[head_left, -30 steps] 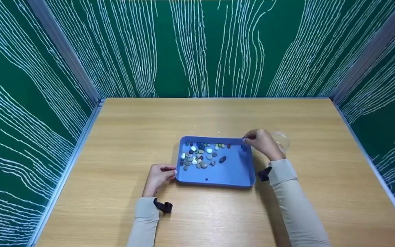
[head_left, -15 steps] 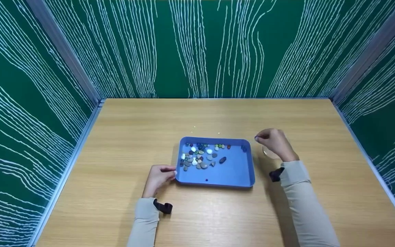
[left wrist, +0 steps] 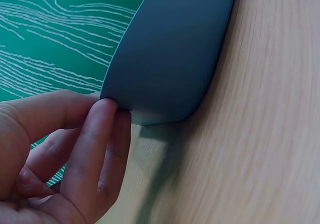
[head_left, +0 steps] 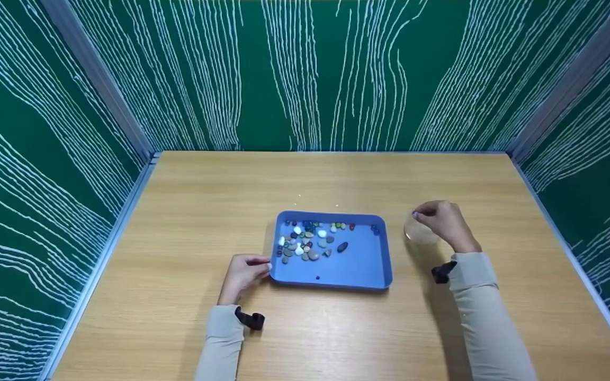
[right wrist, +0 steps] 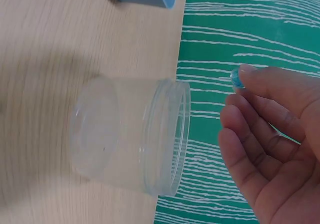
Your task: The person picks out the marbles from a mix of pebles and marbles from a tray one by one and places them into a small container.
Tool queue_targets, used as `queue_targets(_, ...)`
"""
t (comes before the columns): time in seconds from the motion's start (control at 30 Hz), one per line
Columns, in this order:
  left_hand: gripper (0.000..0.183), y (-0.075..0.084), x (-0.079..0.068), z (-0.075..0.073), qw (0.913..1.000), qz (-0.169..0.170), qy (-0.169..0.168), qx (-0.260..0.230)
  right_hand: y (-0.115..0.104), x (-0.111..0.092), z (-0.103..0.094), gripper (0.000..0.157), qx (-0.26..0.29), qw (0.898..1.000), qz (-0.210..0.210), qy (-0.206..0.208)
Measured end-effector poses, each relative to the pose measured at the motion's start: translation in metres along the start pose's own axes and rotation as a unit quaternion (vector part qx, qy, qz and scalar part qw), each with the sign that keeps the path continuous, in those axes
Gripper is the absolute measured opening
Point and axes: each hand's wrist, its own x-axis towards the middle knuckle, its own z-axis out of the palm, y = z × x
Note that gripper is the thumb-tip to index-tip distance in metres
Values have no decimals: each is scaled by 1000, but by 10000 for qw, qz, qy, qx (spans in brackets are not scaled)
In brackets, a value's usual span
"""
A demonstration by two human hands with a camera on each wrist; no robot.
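A blue shallow tray (head_left: 358, 267) lies on the table with pebbles (head_left: 313, 255) and glass beads (head_left: 307, 225) gathered mostly in its left half. My left hand (head_left: 241, 276) pinches the tray's left rim between thumb and fingers; the left wrist view shows the tray wall (left wrist: 165, 54) from outside. To the tray's right stands a clear plastic jar (right wrist: 120, 134), its mouth uncovered. Above that mouth my right hand (head_left: 447, 225) pinches a small blue glass bead (right wrist: 236, 78) between thumb and forefinger, with the other fingers curved below. Part of the jar is hidden behind this hand in the head view.
A dark oval stone (head_left: 342, 247) and a small dark bead (head_left: 317, 278) lie apart inside the tray. Tiny pale bits (head_left: 299, 196) dot the table behind it. Green panels with white lines (head_left: 284, 79) enclose the table's back and sides.
My right hand has moved right with the bead, from the tray's back right corner to over the jar. My left hand keeps its hold on the rim.
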Motion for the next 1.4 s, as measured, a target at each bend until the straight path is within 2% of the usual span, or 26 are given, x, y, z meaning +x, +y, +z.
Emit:
queue_targets(0.27, 23, -1, -1, 1, 9999, 136, -4, -3, 12, -5, -7, 21, -210, 9988, -248, 362)
queue_targets(0.43, 23, 0, -1, 0, 9999, 94, 43, 105, 16, -6, -9, 22, -214, 9991, -98, 345)
queue_targets(0.67, 24, 0, 0, -1, 10000, 92, -27, -14, 17, -6, -10, 24, -163, 9993, -30, 333)
queue_targets(0.9, 21, -1, 1, 0, 9999, 118, 20, -25, 16, -6, -9, 25, -223, 9986, -177, 440)
queue_targets(1.1, 24, -1, -1, 1, 9999, 161, 5, -40, 15, -6, -7, 26, -209, 9987, -277, 363)
queue_targets(1.23, 24, 1, -3, 1, 9999, 72, -25, -150, 13, -6, -5, 27, -248, 9983, -429, 296)
queue_targets(1.4, 24, 1, -3, 0, 10000, 4, -17, -41, 10, -4, -2, 28, -167, 9990, -351, 232)
